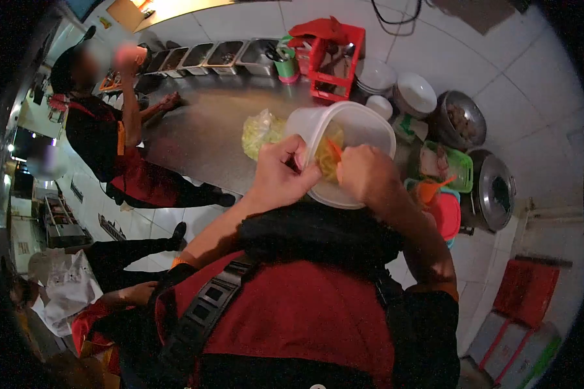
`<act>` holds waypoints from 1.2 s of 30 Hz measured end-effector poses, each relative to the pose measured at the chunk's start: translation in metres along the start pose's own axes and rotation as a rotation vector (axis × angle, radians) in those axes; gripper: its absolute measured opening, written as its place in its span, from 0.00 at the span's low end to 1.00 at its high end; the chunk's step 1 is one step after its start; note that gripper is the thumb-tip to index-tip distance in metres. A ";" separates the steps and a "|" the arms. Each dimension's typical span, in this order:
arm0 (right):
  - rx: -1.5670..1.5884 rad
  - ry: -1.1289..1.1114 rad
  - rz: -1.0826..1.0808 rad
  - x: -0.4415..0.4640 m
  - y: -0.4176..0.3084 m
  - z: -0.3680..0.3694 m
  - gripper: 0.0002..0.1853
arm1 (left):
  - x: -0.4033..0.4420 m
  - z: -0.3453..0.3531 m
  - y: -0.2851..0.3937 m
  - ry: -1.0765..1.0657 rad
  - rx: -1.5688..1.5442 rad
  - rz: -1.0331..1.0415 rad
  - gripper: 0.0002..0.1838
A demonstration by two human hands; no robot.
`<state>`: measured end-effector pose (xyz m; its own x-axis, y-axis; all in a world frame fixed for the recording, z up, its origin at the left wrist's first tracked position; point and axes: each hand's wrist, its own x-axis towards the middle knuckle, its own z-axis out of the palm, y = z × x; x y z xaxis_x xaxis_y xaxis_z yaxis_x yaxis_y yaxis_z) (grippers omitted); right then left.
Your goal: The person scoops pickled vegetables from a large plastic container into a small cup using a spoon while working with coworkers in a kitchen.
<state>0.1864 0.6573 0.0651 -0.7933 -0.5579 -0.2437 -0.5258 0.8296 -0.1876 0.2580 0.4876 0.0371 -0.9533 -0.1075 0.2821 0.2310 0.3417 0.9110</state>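
Note:
My left hand (280, 172) is closed on the rim of a translucent white plastic tub (368, 123), which tips so that its opening faces me. Inside the tub lies some yellowish food (326, 163). My right hand (370, 174) reaches into the opening, its fingers closed around an orange plastic utensil (333, 150); the shape of the utensil's far end is hard to make out. Just left of the tub, a clear plastic bag (261, 137) with pale green-yellow contents rests on the steel counter (207, 123).
Metal pans (226, 54) line the counter's back, beside a green utensil cup (286, 69) and a red rack (336, 65). Bowls (415, 94), a green basket (459, 162) and a large pot (493, 188) stand right. A co-worker (94, 133) stands left.

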 end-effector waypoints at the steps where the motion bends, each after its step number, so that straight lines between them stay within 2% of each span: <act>1: 0.012 0.003 -0.062 0.007 -0.005 0.007 0.11 | 0.002 -0.010 -0.001 0.028 0.020 0.027 0.10; 3: -0.004 0.027 -0.147 0.027 -0.015 0.019 0.11 | 0.007 -0.033 -0.005 0.059 0.058 0.061 0.11; 5: 0.037 0.057 -0.328 0.048 -0.031 0.029 0.12 | 0.015 -0.060 -0.013 0.077 0.083 0.102 0.11; 6: 0.019 0.073 -0.340 0.060 -0.044 0.033 0.12 | 0.019 -0.073 -0.021 0.082 0.071 0.097 0.11; 8: 0.273 0.067 -0.322 0.084 -0.070 0.035 0.13 | 0.025 -0.103 -0.031 0.077 0.072 0.089 0.12; 10: 0.280 0.120 -0.365 0.105 -0.095 0.033 0.13 | 0.036 -0.132 -0.042 0.074 0.070 0.092 0.13; 13: 0.569 0.071 -0.312 0.134 -0.138 0.018 0.12 | 0.048 -0.170 -0.068 0.062 0.089 0.138 0.17; 17: 0.641 0.136 -0.286 0.166 -0.175 0.013 0.13 | 0.062 -0.210 -0.085 0.092 0.047 0.041 0.15; 20: 0.697 0.158 -0.266 0.188 -0.191 0.010 0.14 | 0.078 -0.239 -0.094 0.077 0.150 0.024 0.14; 23: 0.810 0.240 -0.251 0.201 -0.197 0.012 0.14 | 0.086 -0.255 -0.113 0.033 0.062 -0.011 0.13; 25: 0.760 0.303 -0.231 0.206 -0.197 0.009 0.14 | 0.093 -0.261 -0.122 0.104 -0.059 0.017 0.14; 28: 0.871 0.199 -0.062 0.202 -0.199 -0.006 0.15 | 0.101 -0.270 -0.135 0.157 -0.013 0.017 0.13; 33: 0.979 0.293 -0.018 0.192 -0.193 -0.015 0.14 | 0.106 -0.283 -0.152 0.148 -0.019 -0.047 0.16; 36: 0.984 0.300 0.031 0.183 -0.190 -0.019 0.14 | 0.103 -0.285 -0.161 0.219 -0.072 -0.085 0.14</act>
<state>0.1356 0.3982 0.0748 -0.9174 -0.3961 -0.0391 -0.1267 0.3836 -0.9147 0.1776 0.1554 0.0050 -0.9070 -0.3351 0.2552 0.1728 0.2564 0.9510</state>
